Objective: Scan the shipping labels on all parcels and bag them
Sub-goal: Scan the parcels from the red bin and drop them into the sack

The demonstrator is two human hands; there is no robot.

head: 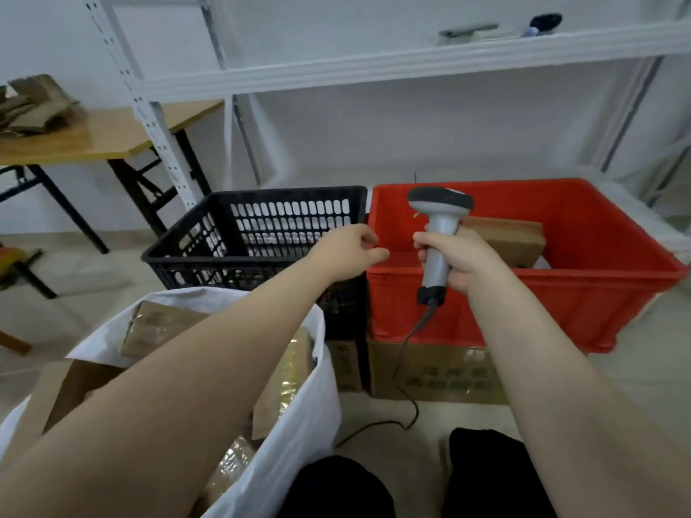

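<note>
My right hand (458,257) grips the handle of a grey barcode scanner (438,218), held upright over the red crate (598,293); its black cable hangs down to the floor. One brown cardboard parcel (512,237) lies inside the red crate, behind the scanner. My left hand (349,252) hovers at the seam between the black basket (209,241) and the red crate, fingers loosely curled, holding nothing. A white bag (299,424) at lower left holds several brown parcels (157,327), partly hidden by my left forearm.
The red crate rests on a cardboard box (441,375). White metal shelving (374,69) stands behind the crates. A wooden folding table (104,132) with flattened cardboard is at the left. My knees in black (486,476) are at the bottom.
</note>
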